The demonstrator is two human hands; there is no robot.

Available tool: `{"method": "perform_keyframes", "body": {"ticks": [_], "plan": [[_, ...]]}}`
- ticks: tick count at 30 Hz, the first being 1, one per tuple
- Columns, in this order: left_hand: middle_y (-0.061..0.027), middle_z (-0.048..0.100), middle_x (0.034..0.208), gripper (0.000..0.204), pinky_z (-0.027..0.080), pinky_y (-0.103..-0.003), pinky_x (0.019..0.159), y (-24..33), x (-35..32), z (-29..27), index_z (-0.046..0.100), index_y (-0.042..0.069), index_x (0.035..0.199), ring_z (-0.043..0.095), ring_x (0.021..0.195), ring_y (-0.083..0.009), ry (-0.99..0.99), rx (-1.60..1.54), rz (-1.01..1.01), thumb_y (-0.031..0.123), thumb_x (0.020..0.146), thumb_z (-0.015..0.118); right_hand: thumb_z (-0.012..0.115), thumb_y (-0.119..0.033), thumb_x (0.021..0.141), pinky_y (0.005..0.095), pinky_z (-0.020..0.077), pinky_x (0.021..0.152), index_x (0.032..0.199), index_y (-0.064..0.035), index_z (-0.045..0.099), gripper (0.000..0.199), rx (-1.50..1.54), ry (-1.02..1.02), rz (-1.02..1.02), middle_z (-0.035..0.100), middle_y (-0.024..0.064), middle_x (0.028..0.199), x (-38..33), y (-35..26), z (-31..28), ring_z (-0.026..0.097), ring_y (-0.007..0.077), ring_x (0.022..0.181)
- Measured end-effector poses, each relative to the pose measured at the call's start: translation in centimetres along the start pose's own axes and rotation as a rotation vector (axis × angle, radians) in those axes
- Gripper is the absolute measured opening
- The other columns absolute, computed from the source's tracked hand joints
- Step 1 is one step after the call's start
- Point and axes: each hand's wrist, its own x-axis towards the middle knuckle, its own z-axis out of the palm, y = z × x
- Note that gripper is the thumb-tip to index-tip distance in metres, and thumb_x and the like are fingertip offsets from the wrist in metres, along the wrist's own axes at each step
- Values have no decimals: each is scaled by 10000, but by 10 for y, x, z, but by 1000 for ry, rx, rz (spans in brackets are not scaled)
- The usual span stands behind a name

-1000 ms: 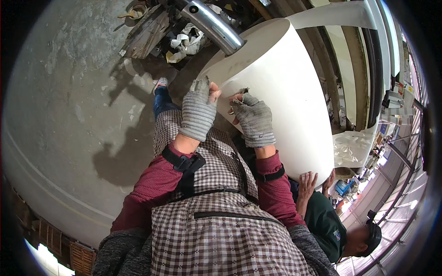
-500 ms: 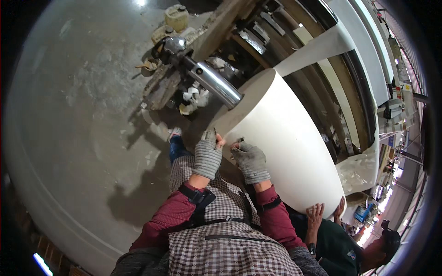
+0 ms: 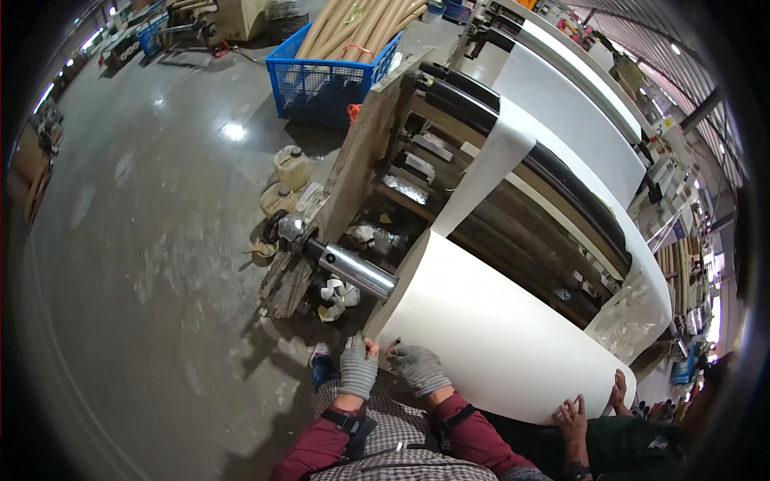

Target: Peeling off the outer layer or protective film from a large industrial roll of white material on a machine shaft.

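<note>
A large white roll (image 3: pixel 497 333), apparently paper, lies slantwise in front of me on a shiny metal shaft (image 3: pixel 358 271) that juts from its left end. My left hand (image 3: pixel 358 367), in a grey knit glove with bare fingertips, is closed beside the roll's near left edge. Just to the right, my right hand (image 3: pixel 419 369), gloved alike, is closed against the roll's near side. Whatever lies between the fingers of either hand is too small to make out. At the roll's right end, a co-worker's bare hands (image 3: pixel 571 417) rest on its surface.
Beyond the roll stands a machine with dark rollers (image 3: pixel 573 196) and a white sheet (image 3: pixel 485 172) slanting down from it. A blue crate (image 3: pixel 321 88) holds several cardboard tubes (image 3: pixel 361 28). Plastic jugs (image 3: pixel 291 167) and crumpled paper (image 3: pixel 341 295) lie by the machine's side frame.
My view has tilted up, bringing the blue crate and more of the machine into sight. Both my hands stay closed at the roll's edge. The co-worker's hands remain on the roll.
</note>
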Motion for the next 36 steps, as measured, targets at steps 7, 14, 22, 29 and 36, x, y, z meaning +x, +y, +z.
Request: {"method": "perform_keyframes", "body": {"ticks": [7,14,22,29,36], "plan": [[-68,619,762,138,487,-309,661,-24,2,5,592,24,809,592,717,-165,-61,-198,-173,36,732,706,569,-259,844,423,503,761,1004,-151,649,209,89,14,5,664,127,950,0,9,6,638,322,873],[-19,581,676,122,447,-285,606,-10,24,-5,597,32,758,522,645,-115,-124,-252,-177,68,735,711,575,-247,838,424,505,756,1000,-117,648,220,40,58,-46,664,143,959,4,6,-1,638,330,881],[-8,570,748,111,448,-263,658,-2,8,-3,590,29,828,518,702,-113,-33,-15,-63,97,801,674,635,-304,790,412,504,740,965,-130,655,247,-57,-40,58,667,126,909,2,-33,-24,640,319,849],[-11,569,742,134,440,-266,639,9,10,-7,598,34,837,506,684,-104,-187,-282,-320,128,801,687,674,-290,769,397,501,732,935,-140,670,223,19,15,152,670,102,866,0,-13,-8,640,309,824],[-103,571,765,118,451,-335,651,0,5,2,573,27,824,545,672,-238,-30,-106,24,108,817,657,643,-238,811,373,498,692,920,-132,670,155,11,-19,182,670,109,852,3,-19,-11,645,304,780]]}}
